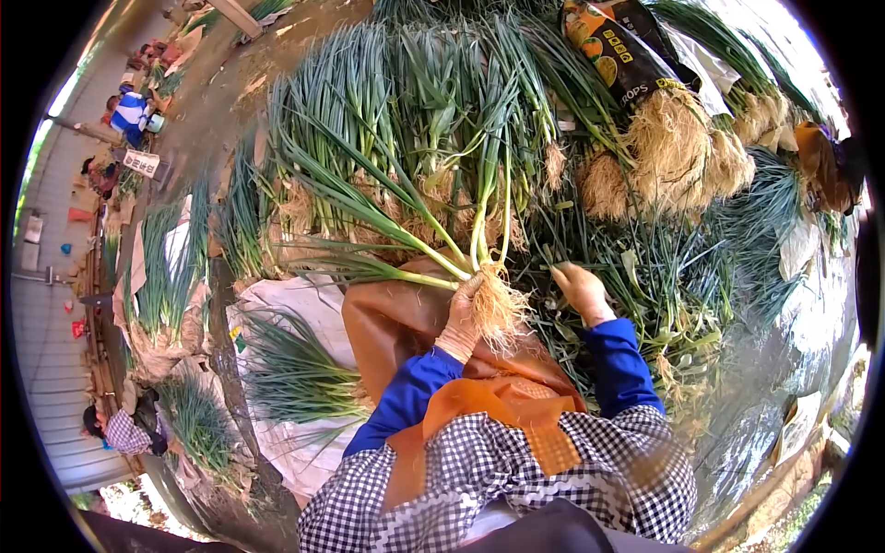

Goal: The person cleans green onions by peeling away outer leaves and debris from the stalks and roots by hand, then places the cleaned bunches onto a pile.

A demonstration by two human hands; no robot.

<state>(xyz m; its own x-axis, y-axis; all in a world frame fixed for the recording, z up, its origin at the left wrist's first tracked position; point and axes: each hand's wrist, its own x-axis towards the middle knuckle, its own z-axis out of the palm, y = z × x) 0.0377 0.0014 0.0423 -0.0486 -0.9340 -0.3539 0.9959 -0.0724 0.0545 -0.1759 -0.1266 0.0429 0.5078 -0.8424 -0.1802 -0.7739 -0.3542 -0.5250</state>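
A clump of long green onions with stringy pale roots (499, 311) rests in my left hand (462, 320), whose fingers wrap round the base of the stalks. Its leaves fan out up and to the left. To the right of the roots, my right hand (579, 289) is bent over the loose greens, its fingers pressed together; anything in them is too small to make out. A brown apron (387, 318) covers the lap below both hands. Beyond the held clump lies a wide row of green onions (369, 101).
Bundles with thick roots (668, 147) lie at the upper right beside a black printed bag (613, 46). Loose leaves (664, 276) cover the ground at right. A pile of onions (300, 369) lies on a pale sheet (277, 442) at left. Several people sit at the far left.
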